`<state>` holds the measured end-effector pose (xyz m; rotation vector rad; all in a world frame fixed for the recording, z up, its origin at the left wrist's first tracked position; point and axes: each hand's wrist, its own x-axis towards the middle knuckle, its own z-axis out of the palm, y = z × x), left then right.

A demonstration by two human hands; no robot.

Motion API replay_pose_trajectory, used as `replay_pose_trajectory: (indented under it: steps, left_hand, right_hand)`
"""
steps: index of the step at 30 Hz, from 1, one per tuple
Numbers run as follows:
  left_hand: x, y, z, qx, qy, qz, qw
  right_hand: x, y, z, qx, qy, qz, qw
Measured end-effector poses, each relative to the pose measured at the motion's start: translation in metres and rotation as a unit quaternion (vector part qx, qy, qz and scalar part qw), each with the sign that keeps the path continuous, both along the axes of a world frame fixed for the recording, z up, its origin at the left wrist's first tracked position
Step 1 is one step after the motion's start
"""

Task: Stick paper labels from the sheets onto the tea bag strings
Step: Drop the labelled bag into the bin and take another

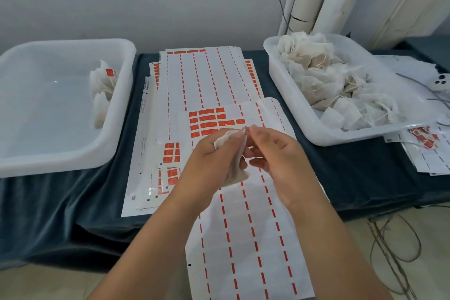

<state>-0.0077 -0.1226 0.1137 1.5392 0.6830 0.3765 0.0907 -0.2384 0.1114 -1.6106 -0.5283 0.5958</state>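
My left hand [216,153] grips a white tea bag [237,173] above the label sheets, its fingers curled round the bag. My right hand [272,151] meets it at the fingertips and pinches the end of the bag's string [244,130]. Just beyond the fingers lie the remaining red labels [207,120] on the top sheet [243,238], which is mostly peeled and hangs over the table's front edge. Whether a label is between the fingers is hidden.
A white tub [316,126] at the right holds several unlabelled tea bags [328,80]. The white tub [60,153] at the left holds a few labelled bags [103,90]. More sheets [426,153] lie under the right tub. A dark cloth [353,178] covers the table; cables [389,238] hang at the right.
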Motion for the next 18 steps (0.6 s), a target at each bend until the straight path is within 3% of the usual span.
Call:
replay_pose_trajectory:
  steps: [5,7,13,18]
  left_hand:
    - [-0.005,0.000,-0.001,0.054,-0.004,-0.026,0.998]
    - [-0.008,0.002,-0.003,0.059,-0.011,-0.038,0.997]
    - [-0.014,0.010,-0.006,0.057,0.024,-0.095,0.994]
    - [-0.014,0.015,-0.008,0.107,0.086,-0.137,0.981]
  right_hand:
    - [-0.001,0.004,-0.003,0.004,0.047,0.035,0.998]
    - [0.001,0.001,-0.004,0.000,0.022,0.039,0.999]
    - [0.017,-0.009,-0.004,-0.095,-0.184,0.086,0.974]
    - [0.027,-0.010,0.001,-0.241,-0.340,0.178,0.891]
